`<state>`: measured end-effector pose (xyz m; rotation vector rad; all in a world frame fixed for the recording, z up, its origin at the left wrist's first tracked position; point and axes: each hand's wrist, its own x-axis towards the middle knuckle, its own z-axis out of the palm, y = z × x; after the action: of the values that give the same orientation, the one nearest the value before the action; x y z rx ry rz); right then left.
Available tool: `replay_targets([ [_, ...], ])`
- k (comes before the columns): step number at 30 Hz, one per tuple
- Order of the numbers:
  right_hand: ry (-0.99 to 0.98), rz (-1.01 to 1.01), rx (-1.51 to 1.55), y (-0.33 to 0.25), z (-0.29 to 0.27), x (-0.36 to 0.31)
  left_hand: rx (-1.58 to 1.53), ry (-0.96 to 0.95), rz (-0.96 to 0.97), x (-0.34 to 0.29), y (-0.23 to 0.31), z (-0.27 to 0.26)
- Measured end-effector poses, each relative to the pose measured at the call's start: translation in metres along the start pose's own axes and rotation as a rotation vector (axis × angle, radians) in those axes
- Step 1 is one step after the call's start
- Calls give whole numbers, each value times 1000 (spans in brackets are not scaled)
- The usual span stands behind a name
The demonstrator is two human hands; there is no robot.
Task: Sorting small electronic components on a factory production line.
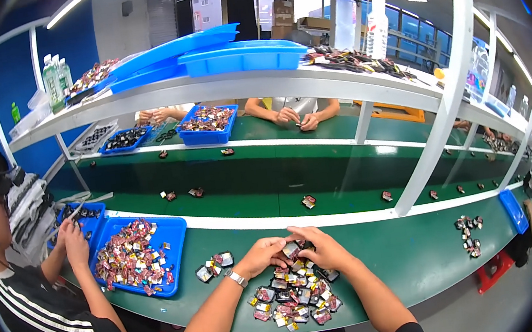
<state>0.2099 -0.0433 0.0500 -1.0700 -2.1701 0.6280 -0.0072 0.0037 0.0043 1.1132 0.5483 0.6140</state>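
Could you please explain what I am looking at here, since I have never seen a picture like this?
This is one picture from a wide camera worn on a person's head, looking down, so straight edges bend. The two bare forearms coming in from below are the wearer's own. The left hand, with a wristwatch, and the right hand meet over a small part at the top of a pile of parts on the green bench; the exact grip is too small to tell. To the left stands a blue tray full of the same parts, where a co-worker in a black shirt works. Beyond runs a green belt carrying scattered parts, and above it a shelf with blue lids. Other people's hands work across the belt.
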Motion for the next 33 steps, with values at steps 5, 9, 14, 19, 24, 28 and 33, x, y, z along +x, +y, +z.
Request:
replay_targets([
  [5,37,50,4,0,5,-3,-4,33,-6,3,-6,-2],
  [9,94,-156,-123,14,8,-7,4,75,41,2,-6,6],
  [14,153,-183,-189,11,12,-4,6,59,74,-1,-4,10],
  [19,172,-106,-165,15,17,-1,32,42,92,1,0,18],
  [24,161,-143,-185,12,18,-1,-19,49,59,-1,1,12],
  [28,224,-114,-133,10,22,-1,3,-23,79,-3,3,11],
  [33,280,-13,-67,8,28,-3,6,-59,94,-3,1,10],
])
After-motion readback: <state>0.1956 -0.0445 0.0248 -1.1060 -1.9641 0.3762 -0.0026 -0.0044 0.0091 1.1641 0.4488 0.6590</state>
